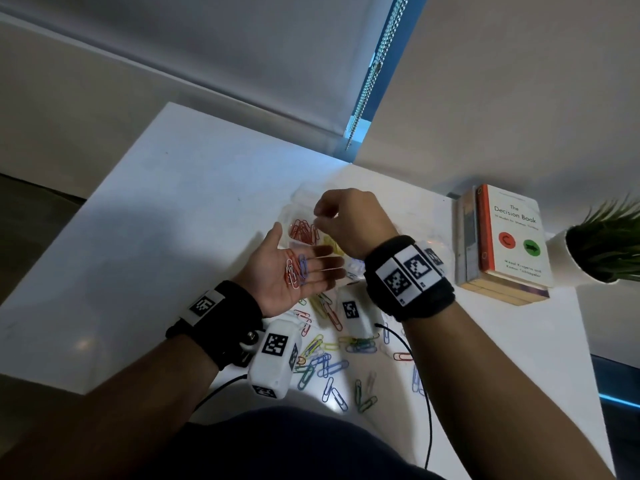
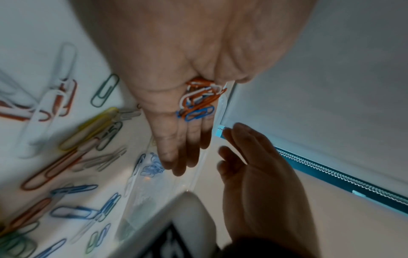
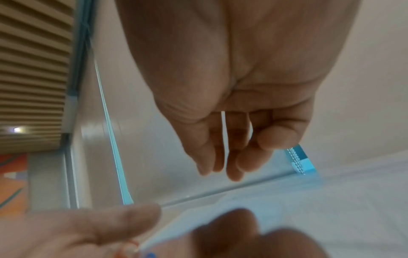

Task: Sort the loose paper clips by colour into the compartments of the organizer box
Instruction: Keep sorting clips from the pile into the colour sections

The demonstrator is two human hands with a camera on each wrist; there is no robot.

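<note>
**Clips cupped in the left palm**

Low in the frame, loose coloured wire paper clips litter the white counter. The left hand, grip wide, cradles several clips; the right hand, fingers curled, hovers over the clear plastic organizer box at centre.

White table: loose paper clips (mixed colours), clear organizer box, stacked books, potted plant.
</note>
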